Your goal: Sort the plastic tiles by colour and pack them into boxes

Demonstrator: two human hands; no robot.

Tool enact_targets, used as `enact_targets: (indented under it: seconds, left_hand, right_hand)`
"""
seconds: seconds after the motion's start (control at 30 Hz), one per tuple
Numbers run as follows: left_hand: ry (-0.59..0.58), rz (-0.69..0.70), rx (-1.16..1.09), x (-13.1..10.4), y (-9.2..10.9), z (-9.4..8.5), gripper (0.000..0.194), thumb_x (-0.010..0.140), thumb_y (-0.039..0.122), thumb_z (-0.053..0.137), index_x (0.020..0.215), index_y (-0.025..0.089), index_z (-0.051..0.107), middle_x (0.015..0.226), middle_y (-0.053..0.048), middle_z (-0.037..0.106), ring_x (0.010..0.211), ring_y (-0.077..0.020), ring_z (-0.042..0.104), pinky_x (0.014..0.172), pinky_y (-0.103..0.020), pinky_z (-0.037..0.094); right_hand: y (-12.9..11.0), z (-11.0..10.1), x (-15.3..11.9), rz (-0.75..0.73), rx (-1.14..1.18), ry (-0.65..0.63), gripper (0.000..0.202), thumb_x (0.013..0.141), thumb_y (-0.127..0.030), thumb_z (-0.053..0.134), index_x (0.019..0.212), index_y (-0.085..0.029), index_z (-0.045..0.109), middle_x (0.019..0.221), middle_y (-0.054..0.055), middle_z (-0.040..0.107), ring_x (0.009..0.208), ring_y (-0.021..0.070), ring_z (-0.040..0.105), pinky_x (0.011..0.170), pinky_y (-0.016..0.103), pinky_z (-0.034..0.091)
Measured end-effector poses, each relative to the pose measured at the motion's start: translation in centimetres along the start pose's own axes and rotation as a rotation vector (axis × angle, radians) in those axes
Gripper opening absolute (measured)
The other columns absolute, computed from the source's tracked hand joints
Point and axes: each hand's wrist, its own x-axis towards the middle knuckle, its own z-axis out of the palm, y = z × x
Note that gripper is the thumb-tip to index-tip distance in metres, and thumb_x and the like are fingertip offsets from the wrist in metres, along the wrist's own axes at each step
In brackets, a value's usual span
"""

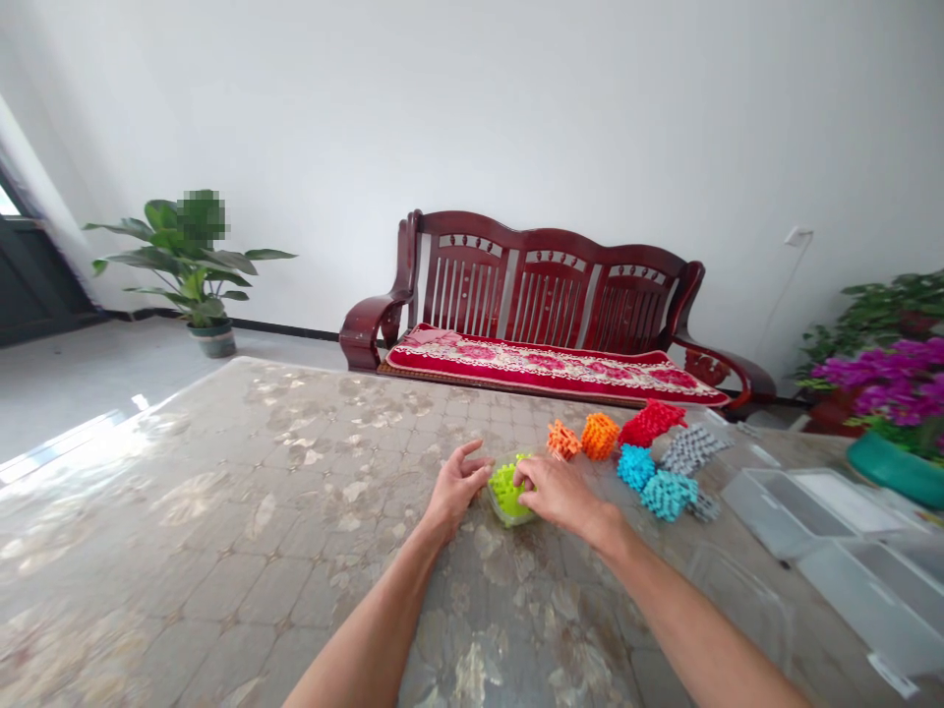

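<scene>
One clear box [508, 520] of lime-green blocks [504, 488] sits on the patterned counter [221, 492]. The left hand [457, 487] has a loose, spread grip just beside the box, perhaps to steady it; contact is unclear. The right hand [561, 492] curls down onto the blocks; I cannot tell whether its grip pinches any. To the right, orange clusters [600, 436], a red cluster [655, 423] and a grey cluster [691, 450] lie grouped by colour, probably to keep pieces separate; a turquoise cluster [669, 495] lies between the right hand and some translucent boxes [771, 536]
</scene>
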Motion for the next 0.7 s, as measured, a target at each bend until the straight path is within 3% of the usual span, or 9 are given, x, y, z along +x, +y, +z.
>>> enact_targets:
  seconds: [0.27,0.5,0.7]
  left_hand:
    - [0.003,0.011,0.024,-0.1,0.3,0.1,0.077,0.059,0.043,0.081,0.127,0.016,0.054,0.094,-0.007,0.072,0.05,-0.0044,0.047,0.049,-0.018,0.033]
    - [0.003,-0.003,0.01,0.0,0.2,0.1,0.077,0.06,0.041,0.082,0.127,0.016,0.054,0.095,-0.007,0.072,0.051,-0.0045,0.047,0.048,-0.018,0.034]
    - [0.002,-0.006,0.001,0.0,0.2,0.1,0.078,0.06,0.041,0.082,0.127,0.016,0.053,0.092,-0.005,0.071,0.051,-0.0044,0.047,0.05,-0.018,0.034]
  right_hand:
    - [0.5,-0.9,-0.2,-0.07,0.061,-0.017,0.007,0.074,-0.018,0.065,0.079,-0.021,0.067,0.084,0.0,0.068,0.081,0.0153,0.061,0.068,0.023,0.037]
    - [3.8,-0.6,3.3,-0.027,0.481,-0.013,0.011,0.075,-0.021,0.062,0.084,-0.018,0.068,0.079,0.0,0.071,0.073,0.0139,0.063,0.063,0.022,0.044]
    - [2.8,-1.5,3.8,0.026,0.257,0.089,0.019,0.075,-0.023,0.064,0.092,-0.022,0.07,0.093,0.001,0.073,0.085,0.0167,0.064,0.075,0.026,0.045]
